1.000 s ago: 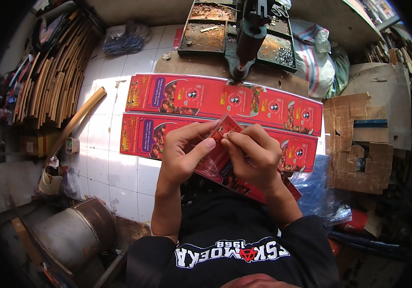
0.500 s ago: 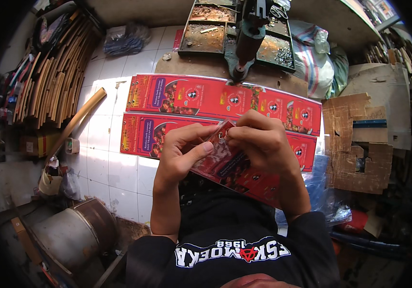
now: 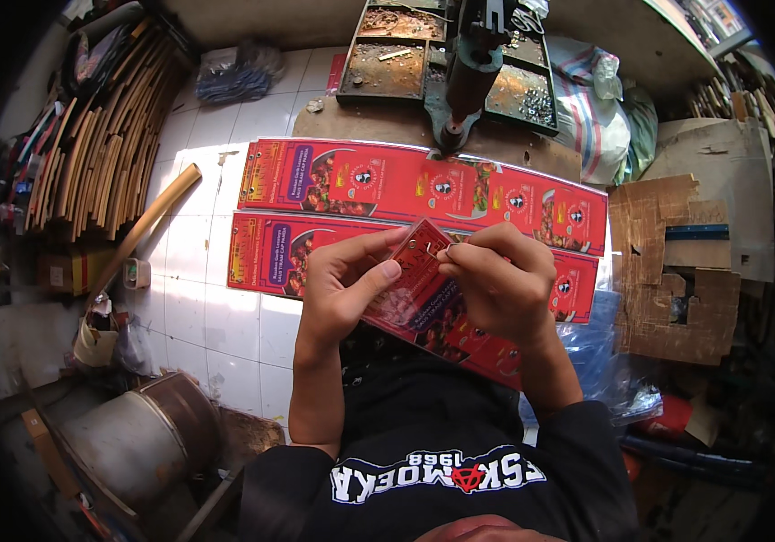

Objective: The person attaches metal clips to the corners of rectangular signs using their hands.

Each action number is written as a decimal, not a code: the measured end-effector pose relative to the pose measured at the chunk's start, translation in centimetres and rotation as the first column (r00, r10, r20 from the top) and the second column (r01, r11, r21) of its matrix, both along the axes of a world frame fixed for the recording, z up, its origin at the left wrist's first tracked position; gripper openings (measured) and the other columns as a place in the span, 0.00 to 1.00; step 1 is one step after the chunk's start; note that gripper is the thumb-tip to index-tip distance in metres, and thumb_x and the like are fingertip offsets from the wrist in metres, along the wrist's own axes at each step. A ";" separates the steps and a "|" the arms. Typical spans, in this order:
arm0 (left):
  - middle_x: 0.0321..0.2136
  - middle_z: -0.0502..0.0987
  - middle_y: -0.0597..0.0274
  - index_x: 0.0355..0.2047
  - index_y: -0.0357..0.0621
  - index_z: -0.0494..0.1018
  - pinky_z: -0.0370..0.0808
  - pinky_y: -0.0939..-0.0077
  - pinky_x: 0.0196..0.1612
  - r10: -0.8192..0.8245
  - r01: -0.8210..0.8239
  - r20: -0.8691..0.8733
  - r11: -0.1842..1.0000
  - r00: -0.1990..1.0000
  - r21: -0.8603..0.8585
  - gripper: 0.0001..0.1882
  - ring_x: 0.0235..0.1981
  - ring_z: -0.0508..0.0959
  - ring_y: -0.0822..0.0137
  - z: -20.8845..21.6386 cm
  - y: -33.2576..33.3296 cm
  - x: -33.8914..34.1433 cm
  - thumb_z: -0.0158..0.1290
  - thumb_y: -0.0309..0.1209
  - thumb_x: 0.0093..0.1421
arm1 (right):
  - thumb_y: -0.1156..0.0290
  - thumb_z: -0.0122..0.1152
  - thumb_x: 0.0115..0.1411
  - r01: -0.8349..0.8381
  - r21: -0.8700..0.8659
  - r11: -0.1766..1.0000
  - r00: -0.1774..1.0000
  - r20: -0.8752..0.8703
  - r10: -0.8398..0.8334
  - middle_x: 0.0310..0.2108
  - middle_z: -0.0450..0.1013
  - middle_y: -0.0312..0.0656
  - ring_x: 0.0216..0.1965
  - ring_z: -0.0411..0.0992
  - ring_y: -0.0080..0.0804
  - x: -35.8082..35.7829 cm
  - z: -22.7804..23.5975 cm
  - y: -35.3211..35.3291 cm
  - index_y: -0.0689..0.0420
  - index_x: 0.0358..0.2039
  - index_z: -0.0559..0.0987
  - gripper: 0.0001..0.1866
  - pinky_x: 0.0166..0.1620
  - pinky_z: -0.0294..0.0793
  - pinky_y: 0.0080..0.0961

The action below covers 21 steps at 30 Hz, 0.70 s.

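Left hand [image 3: 335,287] grips a shiny red card [image 3: 431,312], thumb on top and the other fingers at its edge or back. Right hand [image 3: 507,285] is closed in a pinch at the card's far edge, by a tiny bright bit [image 3: 430,254]; I cannot tell if the bit is in the pinch or part of the card. The card is up between the two hands, in front of the dark shirt [image 3: 442,429]. It is long and thin, and its long way slants from 10 o'clock down to 4 o'clock. Its top end, with a small round spot [image 3: 413,244], faces 10, and one corner pokes up to 12. Past the hands, a far strip [image 3: 415,185] and a near strip [image 3: 256,257], both red, lie flat side by side. A dark press [image 3: 467,90] stands at 12. It looks like the step in hand is fine finger work at the card's top end. The next move seems to call for a steady left hand and a light, careful right pinch.
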<state>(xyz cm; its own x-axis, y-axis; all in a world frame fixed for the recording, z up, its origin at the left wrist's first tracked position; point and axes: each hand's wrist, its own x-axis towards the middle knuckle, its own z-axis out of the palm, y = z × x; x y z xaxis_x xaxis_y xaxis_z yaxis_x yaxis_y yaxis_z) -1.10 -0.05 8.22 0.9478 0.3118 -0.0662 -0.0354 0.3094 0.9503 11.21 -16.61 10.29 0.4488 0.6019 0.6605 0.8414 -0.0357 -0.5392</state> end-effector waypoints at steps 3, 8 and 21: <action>0.41 0.80 0.52 0.52 0.29 0.72 0.76 0.77 0.46 -0.002 0.002 -0.005 1.000 1.000 -0.010 0.19 0.42 0.80 0.69 -0.3 0.2 0.1 0.52 0.19 0.59 | 0.79 0.69 0.47 0.040 -0.068 0.997 0.996 -0.081 -0.046 0.30 0.73 0.41 0.33 0.74 0.33 0.3 0.2 -0.3 0.59 0.30 0.81 0.08 0.31 0.72 0.28; 0.40 0.81 0.53 0.50 0.31 0.74 0.76 0.77 0.45 -0.026 0.027 -0.017 0.996 1.000 0.085 0.17 0.41 0.80 0.69 -0.2 0.9 0.0 0.53 0.18 0.59 | 0.78 0.65 0.55 -0.302 0.024 0.953 0.666 -0.709 0.229 0.36 0.76 0.44 0.38 0.75 0.29 2.0 -1.5 -1.9 0.64 0.34 0.80 0.06 0.39 0.74 0.24; 0.32 0.77 0.61 0.38 0.34 0.75 0.74 0.78 0.39 0.015 -0.039 0.054 0.870 0.998 0.492 0.06 0.33 0.78 0.72 0.5 -0.3 1.1 0.54 0.20 0.59 | 0.76 0.65 0.56 -0.417 0.067 0.906 0.561 -0.766 0.315 0.42 0.76 0.46 0.43 0.75 0.33 0.8 -1.2 -3.7 0.63 0.34 0.81 0.06 0.46 0.73 0.27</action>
